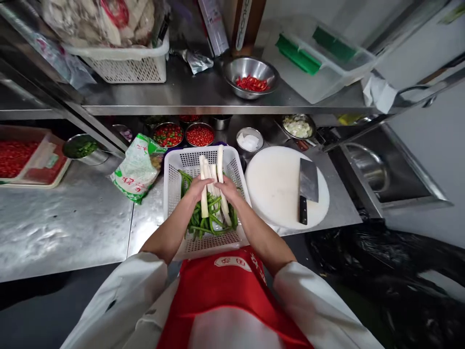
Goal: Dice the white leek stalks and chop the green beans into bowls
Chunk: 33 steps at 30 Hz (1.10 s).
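Observation:
A white perforated plastic basket [169,194] stands in front of me at the counter's edge. Long green peppers or bean pods [205,224] lie in it, with several long white vegetable stalks [220,167] on top. My left hand [198,188] is closed around the stalks on the left side. Beside it, my right hand [228,190] grips the stalks on the right, its thumb close to the left thumb. The palms and some fingers are hidden behind the stalks.
A cleaver [308,186] rests on the round white cutting board [272,184] at right. A green-and-white bag [136,167] lies left of the basket. Behind are bowls of chopped red peppers [199,135]. Overhead, a steel shelf [196,109] holds a metal bowl [232,72]. A sink [410,169] is far right.

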### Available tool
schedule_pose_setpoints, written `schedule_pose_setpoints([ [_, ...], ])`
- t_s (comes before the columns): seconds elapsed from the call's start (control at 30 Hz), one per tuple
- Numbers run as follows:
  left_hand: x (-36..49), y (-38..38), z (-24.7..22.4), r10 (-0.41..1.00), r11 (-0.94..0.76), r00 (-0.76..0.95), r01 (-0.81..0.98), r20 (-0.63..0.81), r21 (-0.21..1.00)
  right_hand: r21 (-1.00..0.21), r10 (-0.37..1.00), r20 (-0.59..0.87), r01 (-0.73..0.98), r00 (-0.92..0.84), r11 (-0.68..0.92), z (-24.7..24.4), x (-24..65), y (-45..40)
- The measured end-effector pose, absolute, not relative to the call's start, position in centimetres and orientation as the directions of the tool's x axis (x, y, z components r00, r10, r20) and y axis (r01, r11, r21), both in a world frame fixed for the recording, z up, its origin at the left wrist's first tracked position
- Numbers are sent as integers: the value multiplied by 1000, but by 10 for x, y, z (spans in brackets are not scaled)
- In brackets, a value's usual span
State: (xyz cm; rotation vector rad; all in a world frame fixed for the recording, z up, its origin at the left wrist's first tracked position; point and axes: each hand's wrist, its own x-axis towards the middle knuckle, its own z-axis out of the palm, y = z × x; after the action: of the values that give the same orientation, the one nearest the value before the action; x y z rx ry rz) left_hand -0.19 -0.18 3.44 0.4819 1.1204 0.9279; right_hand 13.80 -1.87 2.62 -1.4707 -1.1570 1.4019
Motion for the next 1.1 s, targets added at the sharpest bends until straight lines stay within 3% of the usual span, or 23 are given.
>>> schedule_pose_setpoints([
  [0.13, -13, -8, 99, 966, 237, 128, -83, -226, 968, -991, 992, -125, 50, -33, -124, 77, 149, -34],
  [0.27, -18, -19, 163, 993, -31, 118, 234, 3, 972, -999, 999, 30, 39, 25, 29, 131, 155, -48],
  [0.4, -19, -26, 203, 974, -219, 121, 258, 194, 941, -985, 985, 170, 17, 6, 170, 176, 159, -53],
  [0.57, -22, -26, 232, 939, -335, 136, 169, 315, 927, -970, 971, 237, -70, -31, 235, 210, 166, -58],
  [0.7, -17, -31, 212, 952, -305, 95, 204, 291, 930, -981, 982, 190, -32, -7, 190, 186, 167, -70],
  [0.83, -8, -55, 133, 994, -76, 94, 265, 53, 961, -1000, 1000, 4, 22, 12, 3, 111, 162, -94],
  [0.93, -2, -83, 62, 966, 102, 202, 274, -161, 956, -980, 987, -163, 121, -12, -160, 52, 157, -114],
  [1.1, 5, -104, 9, 920, 126, 333, 250, -207, 960, -954, 966, -259, 161, -23, -252, 8, 154, -125],
])
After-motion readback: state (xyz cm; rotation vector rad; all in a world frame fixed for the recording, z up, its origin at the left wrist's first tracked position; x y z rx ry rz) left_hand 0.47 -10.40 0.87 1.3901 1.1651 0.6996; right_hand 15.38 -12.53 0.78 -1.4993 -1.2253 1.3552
